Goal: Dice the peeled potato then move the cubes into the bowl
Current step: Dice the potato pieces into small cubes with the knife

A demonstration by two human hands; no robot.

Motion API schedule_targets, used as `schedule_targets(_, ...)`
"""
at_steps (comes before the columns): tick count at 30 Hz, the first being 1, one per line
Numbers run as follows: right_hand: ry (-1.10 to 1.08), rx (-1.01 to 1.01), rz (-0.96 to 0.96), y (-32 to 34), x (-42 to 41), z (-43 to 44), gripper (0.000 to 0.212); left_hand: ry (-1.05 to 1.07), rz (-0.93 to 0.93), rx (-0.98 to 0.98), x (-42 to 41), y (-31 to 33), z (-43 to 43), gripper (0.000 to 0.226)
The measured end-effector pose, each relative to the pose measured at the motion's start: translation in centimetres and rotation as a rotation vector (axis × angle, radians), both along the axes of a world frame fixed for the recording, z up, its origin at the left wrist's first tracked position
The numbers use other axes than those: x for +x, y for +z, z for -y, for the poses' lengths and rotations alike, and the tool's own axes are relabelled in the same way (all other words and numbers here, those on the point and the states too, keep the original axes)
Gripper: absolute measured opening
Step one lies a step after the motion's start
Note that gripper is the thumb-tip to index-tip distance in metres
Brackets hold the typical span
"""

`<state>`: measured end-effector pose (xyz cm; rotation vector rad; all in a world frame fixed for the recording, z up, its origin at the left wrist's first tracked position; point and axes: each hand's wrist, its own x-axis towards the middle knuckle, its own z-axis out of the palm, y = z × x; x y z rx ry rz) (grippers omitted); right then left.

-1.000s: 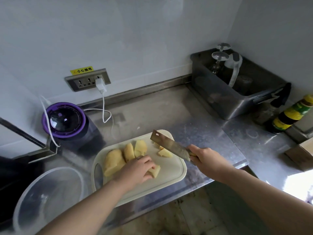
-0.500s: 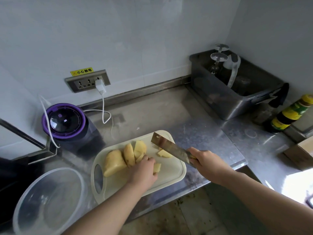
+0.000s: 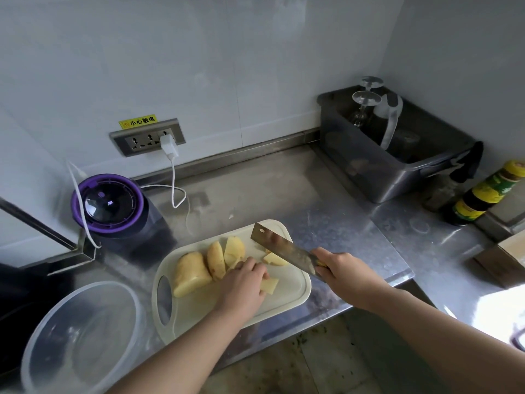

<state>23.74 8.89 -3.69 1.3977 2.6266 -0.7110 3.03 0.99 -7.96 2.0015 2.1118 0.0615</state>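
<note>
Yellow, peeled and already cut into several pieces, the potato [image 3: 191, 274] lies on a cream plastic cutting board [image 3: 288, 298] at the near edge of the steel table [image 3: 284, 189]. Its largest chunk sits toward the board's left end, with two upright wedges leaning just beside it on the right. Their cut faces are pale and smooth, the outer curves a deeper yellow.

The left hand [image 3: 241, 287] rests knuckles-up on the board, its fingers bent down over a flat potato slice [image 3: 270, 285]. Only a pale corner of the slice shows past the fingertips; the rest is hidden under the palm.

The right hand [image 3: 345, 275] is wrapped around the handle of a steel cleaver [image 3: 279, 247]. The fist covers the handle almost wholly. The blade slants toward the board's far right corner. Whether its edge touches the board cannot be told. A small potato chunk [image 3: 275, 260] lies just behind the blade, partly covered by it.

A clear plastic bowl [image 3: 38, 344] stands at the near left corner of the table, just beside the board. Its lower left side is cut off by the frame, and glare blurs its inside.
</note>
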Motion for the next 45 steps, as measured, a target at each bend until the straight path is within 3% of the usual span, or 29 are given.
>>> schedule_targets(8,-0.027,-0.006,-0.005,0.5,0.8,-0.1,0.021,-0.002,0.100,-0.067,2.0,-0.9,-0.5,0.037)
schedule_targets(12,-0.047,-0.027,-0.005,0.7,1.2,0.0,0.021,0.149,0.226,-0.066,-1.2,-0.5,-1.5,0.035)
schedule_targets(17,-0.032,-0.012,-0.008,0.8,1.2,0.3,0.024,0.088,0.165,-0.229,-2.4,-0.3,-1.6,0.043)
schedule_targets(25,-0.025,-0.013,-0.016,1.1,1.0,0.5,0.024,0.082,0.120,-0.129,-1.4,-0.2,-1.7,0.023)
schedule_targets(28,-0.036,-0.022,-0.015,1.0,1.2,0.4,0.024,0.171,0.296,-0.080,-0.9,-0.1,-1.7,0.020)
schedule_targets(30,-0.041,-0.024,-0.009,1.0,1.4,0.3,0.025,0.219,0.474,-0.155,-0.2,-0.2,-2.0,0.019)
schedule_targets(32,-0.038,-0.022,-0.004,1.1,1.4,0.4,0.026,0.240,0.537,-0.243,0.7,-0.4,-2.2,0.022)
schedule_targets(36,-0.029,-0.022,0.001,1.2,1.5,0.5,0.026,0.231,0.431,-0.273,1.5,-0.9,-2.5,0.017)
schedule_targets(42,-0.025,-0.023,-0.004,1.2,1.7,0.5,0.027,0.300,0.359,-0.086,-1.2,-0.7,-2.8,0.022)
schedule_targets(45,-0.025,-0.021,0.001,1.2,1.7,0.5,0.026,0.217,0.275,-0.180,-2.7,-0.5,-2.6,0.030)
